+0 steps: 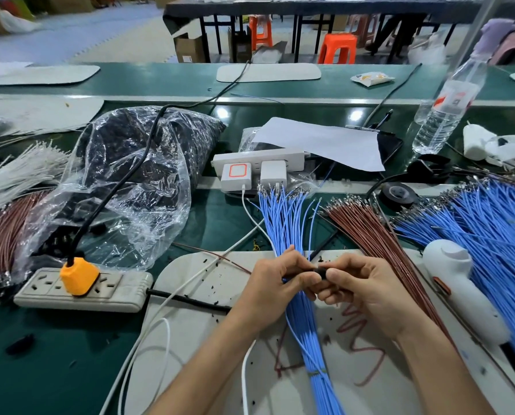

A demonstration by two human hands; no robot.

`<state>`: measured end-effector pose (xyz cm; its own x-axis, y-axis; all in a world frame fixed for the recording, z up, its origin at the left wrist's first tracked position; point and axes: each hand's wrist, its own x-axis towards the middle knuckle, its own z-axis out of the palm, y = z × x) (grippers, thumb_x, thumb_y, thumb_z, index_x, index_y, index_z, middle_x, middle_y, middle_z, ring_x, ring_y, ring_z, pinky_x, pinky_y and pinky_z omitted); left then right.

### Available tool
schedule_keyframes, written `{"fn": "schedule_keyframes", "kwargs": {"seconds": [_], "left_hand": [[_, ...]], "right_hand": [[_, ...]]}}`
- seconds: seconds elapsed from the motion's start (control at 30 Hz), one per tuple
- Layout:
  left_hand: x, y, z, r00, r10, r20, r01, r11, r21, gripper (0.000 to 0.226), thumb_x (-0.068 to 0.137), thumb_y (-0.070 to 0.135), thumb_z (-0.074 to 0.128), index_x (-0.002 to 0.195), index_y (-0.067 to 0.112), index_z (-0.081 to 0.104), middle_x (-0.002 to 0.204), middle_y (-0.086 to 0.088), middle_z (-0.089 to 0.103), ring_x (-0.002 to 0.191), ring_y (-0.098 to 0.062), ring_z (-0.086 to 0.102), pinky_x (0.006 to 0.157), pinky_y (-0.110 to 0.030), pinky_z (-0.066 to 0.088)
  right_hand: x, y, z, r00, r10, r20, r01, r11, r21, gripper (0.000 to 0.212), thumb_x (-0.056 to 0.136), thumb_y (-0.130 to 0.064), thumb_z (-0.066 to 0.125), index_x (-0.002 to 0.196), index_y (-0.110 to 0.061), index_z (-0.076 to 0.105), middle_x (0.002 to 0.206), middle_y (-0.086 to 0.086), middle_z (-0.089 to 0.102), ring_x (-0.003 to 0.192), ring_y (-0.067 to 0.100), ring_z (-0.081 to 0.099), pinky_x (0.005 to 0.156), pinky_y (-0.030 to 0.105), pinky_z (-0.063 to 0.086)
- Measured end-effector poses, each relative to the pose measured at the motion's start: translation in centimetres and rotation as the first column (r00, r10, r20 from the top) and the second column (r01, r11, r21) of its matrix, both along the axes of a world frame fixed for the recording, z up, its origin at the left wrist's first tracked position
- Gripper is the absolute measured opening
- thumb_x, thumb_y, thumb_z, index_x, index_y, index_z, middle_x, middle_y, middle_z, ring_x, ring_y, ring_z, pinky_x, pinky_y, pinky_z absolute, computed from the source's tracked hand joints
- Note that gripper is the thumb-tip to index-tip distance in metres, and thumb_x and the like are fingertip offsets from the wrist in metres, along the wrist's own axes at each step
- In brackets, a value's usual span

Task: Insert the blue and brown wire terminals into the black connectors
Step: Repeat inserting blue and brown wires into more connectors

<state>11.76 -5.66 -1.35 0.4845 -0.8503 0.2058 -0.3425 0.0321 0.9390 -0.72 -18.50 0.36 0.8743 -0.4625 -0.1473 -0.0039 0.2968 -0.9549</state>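
Green workbench, pale mat (196,339) at the near edge. Blue wire bundle (307,348) lies on the mat, long axis running away from the person, terminals at the far end, passing straight under both hands. Left hand (275,283) and right hand (367,290) meet above it, fingers curled, each pinching one end of a small black connector (320,271), its axis left-right; any wire in it is hidden. Brown wire bundle (373,235) fans just right, nearer the right hand. Farther left, clear bag of black connectors (136,163). Likely step: seating a terminal
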Motion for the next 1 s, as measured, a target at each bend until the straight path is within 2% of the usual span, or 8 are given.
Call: {"fn": "schedule_keyframes", "kwargs": {"seconds": [0.07,0.17,0.27,0.43,0.6,0.8,0.9,1.0], "left_hand": [[-0.1,-0.1,0.1,1.000,0.000,0.027,0.000,1.000,0.005,0.010,0.086,0.005,0.067,0.082,0.013,0.063,0.069,0.012,0.067,0.060,0.005,0.062,0.109,-0.012,0.026],[-0.2,-0.1,0.4,1.000,0.022,-0.005,-0.022,0.999,-0.024,0.019,0.085,0.005,0.067,0.083,0.023,0.061,0.071,0.015,0.068,0.067,0.004,0.064,0.084,-0.002,0.040],[-0.1,-0.1,0.9,0.997,0.071,-0.021,-0.073,0.995,-0.074,0.014,0.085,0.012,0.067,0.089,0.026,0.066,0.077,0.014,0.068,0.074,0.000,0.064,0.074,-0.011,0.046],[-0.1,-0.1,1.3,0.997,0.051,0.065,-0.044,0.993,-0.107,0.017,0.085,0.017,0.065,0.100,0.024,0.068,0.099,-0.002,0.052,0.078,-0.004,0.053,0.080,-0.018,0.044],[0.0,0.0,1.3,0.997,0.056,0.052,-0.050,0.993,-0.105,0.017,0.085,0.015,0.067,0.101,0.019,0.070,0.114,-0.006,0.049,0.096,-0.010,0.054,0.091,-0.017,0.042],[0.2,0.1,1.3,0.997,0.005,0.074,0.001,0.996,-0.089,0.018,0.087,0.003,0.063,0.104,0.006,0.070,0.112,-0.006,0.056,0.100,-0.007,0.057,0.088,-0.014,0.042],[-0.2,0.1,1.7,1.000,-0.016,0.022,0.018,0.996,-0.086,0.025,0.090,0.004,0.060,0.112,0.016,0.067,0.105,0.000,0.064,0.085,-0.015,0.062,0.078,-0.020,0.049],[0.0,0.5,2.3,0.983,-0.007,-0.183,0.002,1.000,-0.026,0.050,0.087,0.003,0.065,0.120,0.039,0.058,0.090,0.010,0.067,0.058,-0.012,0.054,0.060,-0.020,0.049]], "right_hand": [[0.2,0.0,-0.2,1.000,-0.017,0.009,0.017,1.000,0.017,0.011,0.069,-0.007,0.067,0.076,-0.007,0.076,0.066,0.022,0.068,0.054,0.025,0.068,0.051,0.024,0.054],[0.4,0.2,-0.4,0.998,-0.030,0.049,0.026,0.997,0.066,0.016,0.071,-0.011,0.068,0.083,-0.006,0.076,0.070,0.022,0.069,0.057,0.025,0.068,0.053,0.024,0.054],[0.7,0.5,-0.4,0.993,-0.022,0.113,-0.002,0.977,0.211,0.016,0.079,-0.016,0.063,0.087,-0.007,0.074,0.074,0.018,0.069,0.060,0.021,0.067,0.056,0.023,0.055],[1.0,0.9,-0.6,0.987,0.098,0.127,-0.141,0.906,0.400,0.057,0.055,-0.041,0.090,0.100,-0.012,0.070,0.074,0.007,0.063,0.061,0.012,0.061,0.054,0.022,0.052],[1.3,1.3,-0.7,0.990,0.099,0.102,-0.132,0.909,0.396,0.066,0.049,-0.048,0.091,0.097,-0.007,0.075,0.077,0.005,0.061,0.061,0.009,0.058,0.052,0.019,0.048],[1.2,1.6,-0.2,0.987,0.087,0.134,-0.123,0.950,0.286,0.063,0.050,-0.047,0.091,0.095,-0.006,0.076,0.074,0.004,0.063,0.063,0.006,0.059,0.058,0.014,0.049],[1.0,1.9,0.1,0.988,0.039,0.150,-0.088,0.937,0.338,0.061,0.044,-0.046,0.094,0.087,-0.005,0.077,0.071,0.007,0.064,0.060,0.008,0.060,0.055,0.015,0.050],[0.7,1.2,0.7,0.954,-0.077,0.288,-0.072,0.879,0.472,0.046,0.056,-0.027,0.092,0.092,-0.004,0.076,0.074,0.007,0.062,0.060,0.008,0.058,0.061,0.015,0.053]]}}
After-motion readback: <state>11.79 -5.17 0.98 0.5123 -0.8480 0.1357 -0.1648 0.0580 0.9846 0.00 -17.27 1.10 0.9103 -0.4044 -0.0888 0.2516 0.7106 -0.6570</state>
